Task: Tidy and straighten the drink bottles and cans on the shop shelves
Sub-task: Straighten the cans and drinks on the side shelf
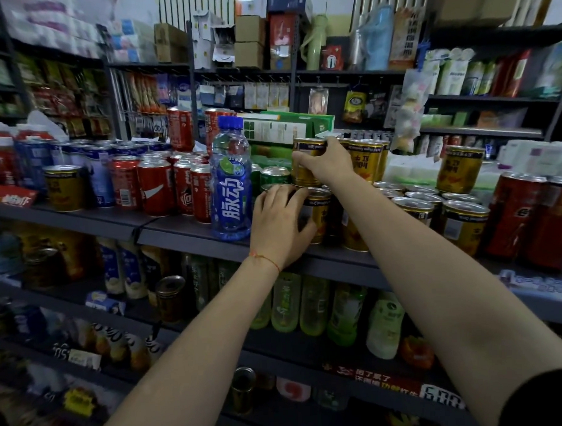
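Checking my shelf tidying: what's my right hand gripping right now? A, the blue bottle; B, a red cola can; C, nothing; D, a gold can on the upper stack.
D: the right hand is curled round a gold can stacked on the lower gold cans.

- I see dark metal shelving (165,231) in tiers across the view
- pale wall (138,7) up top behind it
- cardboard boxes (249,38) stacked on the top shelf
- dim indoor light

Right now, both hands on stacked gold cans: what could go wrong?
1. The right hand grips an upper gold can stacked on other cans; a nudge could topple its neighbours.
2. The left hand holds a front gold can near the shelf edge; it might slip off.
3. The blue bottle stands beside that hand, easily bumped.
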Action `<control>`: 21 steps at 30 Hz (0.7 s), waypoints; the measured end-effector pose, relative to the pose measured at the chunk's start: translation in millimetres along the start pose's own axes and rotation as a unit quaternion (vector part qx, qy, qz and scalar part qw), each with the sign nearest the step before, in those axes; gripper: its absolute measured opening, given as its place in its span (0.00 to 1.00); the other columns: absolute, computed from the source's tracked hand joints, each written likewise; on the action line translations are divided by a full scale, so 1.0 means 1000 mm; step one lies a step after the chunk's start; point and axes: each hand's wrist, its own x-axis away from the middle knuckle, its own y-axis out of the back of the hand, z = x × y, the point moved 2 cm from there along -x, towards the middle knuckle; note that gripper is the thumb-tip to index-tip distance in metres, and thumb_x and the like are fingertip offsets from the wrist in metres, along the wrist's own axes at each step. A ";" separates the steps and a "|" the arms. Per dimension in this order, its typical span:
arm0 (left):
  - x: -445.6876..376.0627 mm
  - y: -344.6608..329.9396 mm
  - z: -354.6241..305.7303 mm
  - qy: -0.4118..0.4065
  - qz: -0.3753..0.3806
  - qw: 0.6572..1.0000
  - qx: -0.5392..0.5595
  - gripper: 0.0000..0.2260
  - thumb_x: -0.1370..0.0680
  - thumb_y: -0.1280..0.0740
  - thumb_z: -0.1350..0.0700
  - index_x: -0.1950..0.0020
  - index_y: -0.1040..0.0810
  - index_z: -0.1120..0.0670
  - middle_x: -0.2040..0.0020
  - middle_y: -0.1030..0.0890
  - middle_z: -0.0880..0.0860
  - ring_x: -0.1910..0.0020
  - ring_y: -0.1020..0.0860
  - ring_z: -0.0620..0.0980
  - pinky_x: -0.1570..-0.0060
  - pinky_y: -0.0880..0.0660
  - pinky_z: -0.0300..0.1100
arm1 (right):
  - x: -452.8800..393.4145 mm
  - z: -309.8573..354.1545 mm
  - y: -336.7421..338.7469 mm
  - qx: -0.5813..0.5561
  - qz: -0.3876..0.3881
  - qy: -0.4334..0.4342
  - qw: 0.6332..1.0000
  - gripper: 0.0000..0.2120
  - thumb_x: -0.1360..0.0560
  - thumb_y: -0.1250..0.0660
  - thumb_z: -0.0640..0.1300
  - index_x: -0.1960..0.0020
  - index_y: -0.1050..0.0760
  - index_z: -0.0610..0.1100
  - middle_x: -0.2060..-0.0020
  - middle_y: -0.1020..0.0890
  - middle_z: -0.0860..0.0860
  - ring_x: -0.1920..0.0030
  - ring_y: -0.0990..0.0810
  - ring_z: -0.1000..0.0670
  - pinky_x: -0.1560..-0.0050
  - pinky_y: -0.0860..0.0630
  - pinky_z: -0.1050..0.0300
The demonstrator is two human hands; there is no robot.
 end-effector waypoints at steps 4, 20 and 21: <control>0.002 0.005 0.002 -0.011 0.039 0.999 0.023 0.29 0.22 0.36 0.46 0.22 0.38 0.48 0.23 0.36 0.53 0.22 0.44 0.54 0.24 0.49 0.52 | 0.018 0.009 0.003 0.043 -0.011 -0.002 0.999 0.40 0.25 0.30 0.60 0.24 0.41 0.40 0.31 0.30 0.41 0.32 0.29 0.40 0.35 0.27 0.46; 0.172 -0.004 0.163 0.420 0.067 0.898 0.111 0.08 0.20 0.37 0.52 0.48 0.23 0.55 0.50 0.20 0.55 0.53 0.22 0.58 0.60 0.26 0.47 | 0.198 -0.019 -0.169 -0.064 0.290 0.103 0.949 0.08 0.22 0.35 0.42 0.55 0.18 0.41 0.64 0.17 0.49 0.63 0.18 0.48 0.57 0.18 0.47; 0.176 -0.008 0.174 0.446 0.066 0.884 0.123 0.10 0.21 0.36 0.52 0.42 0.24 0.55 0.45 0.21 0.57 0.49 0.22 0.59 0.54 0.24 0.50 | 0.200 -0.029 -0.188 -0.052 0.309 0.074 0.947 0.08 0.22 0.35 0.43 0.51 0.18 0.42 0.60 0.17 0.49 0.59 0.18 0.48 0.55 0.19 0.48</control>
